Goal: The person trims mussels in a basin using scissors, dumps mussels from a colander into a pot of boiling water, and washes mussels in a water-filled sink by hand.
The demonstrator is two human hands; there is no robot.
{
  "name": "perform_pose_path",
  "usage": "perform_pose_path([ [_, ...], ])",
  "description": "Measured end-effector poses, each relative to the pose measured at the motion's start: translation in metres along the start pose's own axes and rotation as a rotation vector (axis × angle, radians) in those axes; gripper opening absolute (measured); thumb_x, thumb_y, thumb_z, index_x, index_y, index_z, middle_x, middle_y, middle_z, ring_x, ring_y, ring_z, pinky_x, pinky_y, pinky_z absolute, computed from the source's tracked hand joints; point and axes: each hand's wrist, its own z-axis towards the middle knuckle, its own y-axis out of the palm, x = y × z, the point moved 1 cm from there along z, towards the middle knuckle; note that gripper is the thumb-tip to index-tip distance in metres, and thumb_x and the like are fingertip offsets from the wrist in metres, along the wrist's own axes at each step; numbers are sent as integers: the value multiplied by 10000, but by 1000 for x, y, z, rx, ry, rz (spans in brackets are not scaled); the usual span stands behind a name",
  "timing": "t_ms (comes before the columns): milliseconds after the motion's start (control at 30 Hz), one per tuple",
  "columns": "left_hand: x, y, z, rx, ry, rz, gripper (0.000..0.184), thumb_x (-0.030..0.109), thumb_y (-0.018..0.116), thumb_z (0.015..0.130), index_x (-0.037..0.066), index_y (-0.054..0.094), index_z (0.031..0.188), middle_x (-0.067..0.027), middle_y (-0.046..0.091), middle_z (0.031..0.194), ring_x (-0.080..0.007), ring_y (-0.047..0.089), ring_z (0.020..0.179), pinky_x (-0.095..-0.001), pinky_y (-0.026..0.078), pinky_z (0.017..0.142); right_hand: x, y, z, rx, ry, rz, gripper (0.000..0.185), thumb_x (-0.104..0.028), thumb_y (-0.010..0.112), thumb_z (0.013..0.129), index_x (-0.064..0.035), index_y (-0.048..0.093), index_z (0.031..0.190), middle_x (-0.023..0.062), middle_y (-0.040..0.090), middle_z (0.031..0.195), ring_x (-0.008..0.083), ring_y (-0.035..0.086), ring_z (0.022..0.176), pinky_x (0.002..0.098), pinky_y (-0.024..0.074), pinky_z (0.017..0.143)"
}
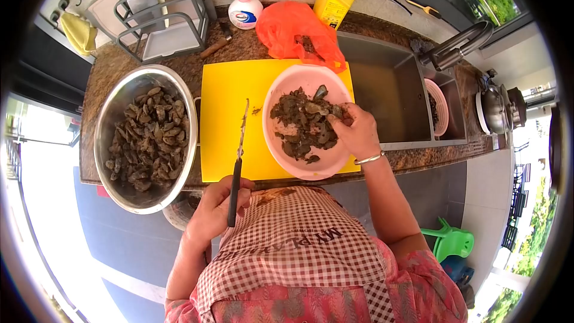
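Note:
My left hand (216, 208), near the counter's front edge, is closed around the black handle of a narrow knife (237, 173). Its mud-smeared blade points away from me over the yellow cutting board (230, 107). At the right rim of a pink bowl (281, 158), my right hand (357, 130) pinches a muddy shellfish (336, 115); the fingers partly hide it. More dark, muddy shellfish (302, 122) lie in the bowl, which rests on the board's right part. To the left, a large steel basin (104, 122) holds a heap of brown, muddy shellfish (149, 131).
Behind the board are a red plastic bag (287, 24), a white soap bottle (244, 11) and a yellow pump bottle (336, 0). A rack (161, 15) holds boards and a cleaver. On the right are a sink (388, 93), a faucet (457, 48) and a pink basket (441, 110).

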Motion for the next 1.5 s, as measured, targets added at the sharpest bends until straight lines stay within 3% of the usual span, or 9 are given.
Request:
perform_pose_path([
  [67, 0, -1, -3, -19, -42, 41, 307, 227, 647, 974, -18, 640, 1158, -30, 643, 777, -87, 593, 635, -228, 453, 566, 8, 11, -1, -78, 28, 277, 263, -202, 711, 927, 46, 697, 1016, 60, 719, 872, 115, 655, 761, 277, 537, 705],
  [300, 3, 22, 21, -174, -74, 117, 319, 235, 663, 962, -17, 646, 1158, -11, 636, 779, -79, 598, 672, -223, 461, 594, 13, -8, 11, -206, 369, 782, 218, -139, 739, 918, 15, 686, 1062, -12, 681, 895, 77, 608, 762, 243, 513, 722],
  [367, 10, 25, 23, -235, -134, 62, 343, 248, 673, 957, -18, 644, 1172, -18, 639, 801, -80, 605, 714, -223, 467, 624, 17, -5, 14, -245, 372, 864, 230, -126, 744, 919, 9, 676, 1091, -12, 678, 929, 67, 602, 794, 241, 513, 749],
  [567, 12, 38, 34, -347, 150, 189, 406, 275, 674, 944, -37, 631, 1201, -60, 675, 911, -144, 613, 835, -306, 491, 721, -4, -8, 18, -251, 255, 905, 251, -68, 727, 924, 14, 624, 1137, 30, 667, 1026, 81, 608, 902, 232, 507, 814],
  [667, 24, 40, 40, -314, -13, 403, 417, 305, 665, 943, -33, 635, 1186, -101, 690, 900, -182, 630, 825, -332, 503, 740, -2, -4, 20, -203, 134, 891, 305, -15, 734, 902, 20, 591, 1169, 41, 665, 1035, 94, 621, 921, 237, 512, 838],
  [867, 28, 47, 48, -260, 63, 616, 427, 362, 631, 946, -25, 657, 1124, -158, 697, 858, -229, 671, 809, -342, 523, 762, -10, -5, 16, -310, 38, 860, 334, 20, 729, 893, 12, 573, 1187, 39, 660, 1029, 99, 625, 923, 251, 528, 826],
  [1167, 19, 56, 56, -237, 68, 487, 419, 346, 627, 948, -39, 669, 1109, -135, 697, 801, -232, 671, 760, -355, 528, 732, -12, 6, 12, -291, 65, 885, 292, 13, 730, 902, -12, 589, 1157, 18, 646, 980, 81, 615, 871, 238, 533, 786],
  [1367, 11, 55, 63, -425, -67, -1, 377, 320, 627, 942, -36, 695, 1044, -78, 629, 660, -142, 606, 572, -288, 490, 538, -5, 11, 11, -223, 15, 843, 294, -2, 734, 904, 2, 593, 1162, 23, 651, 1000, 88, 622, 902, 237, 529, 813],
  [1500, 13, 55, 63, -443, -127, -183, 356, 315, 607, 954, -28, 700, 962, -57, 591, 623, -104, 572, 508, -225, 447, 475, -3, 20, 4, -98, -185, 644, 257, 0, 733, 902, 18, 610, 1128, 29, 662, 997, 102, 640, 915, 246, 538, 793],
])
